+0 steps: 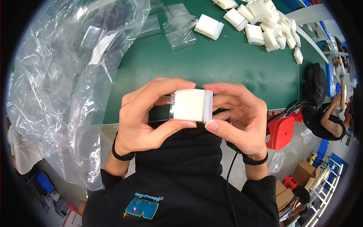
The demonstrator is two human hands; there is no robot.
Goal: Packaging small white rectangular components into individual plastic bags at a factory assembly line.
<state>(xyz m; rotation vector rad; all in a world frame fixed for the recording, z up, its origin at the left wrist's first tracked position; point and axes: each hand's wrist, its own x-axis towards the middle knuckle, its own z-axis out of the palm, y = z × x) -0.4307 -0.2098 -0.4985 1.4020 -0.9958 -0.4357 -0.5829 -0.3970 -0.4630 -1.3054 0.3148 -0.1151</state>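
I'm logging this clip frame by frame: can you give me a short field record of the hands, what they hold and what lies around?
left hand: grips the left end of the white block
right hand: grips its right end
white block: held between both hands above the table's near edge
table: green top
far right: pile of white blocks
far middle: clear plastic cases
left: clear plastic bag

The block [191,105] pinched between the left hand [145,115] and right hand [238,117] is white, with a clear, glossy cap on its right end. Beyond the hands the table [211,64] is dark green, strewn with white blocks [264,22] and clear caps [179,28]. Left of the hands, the plastic bag [56,83] is see-through; both wristbands [123,155] are black.
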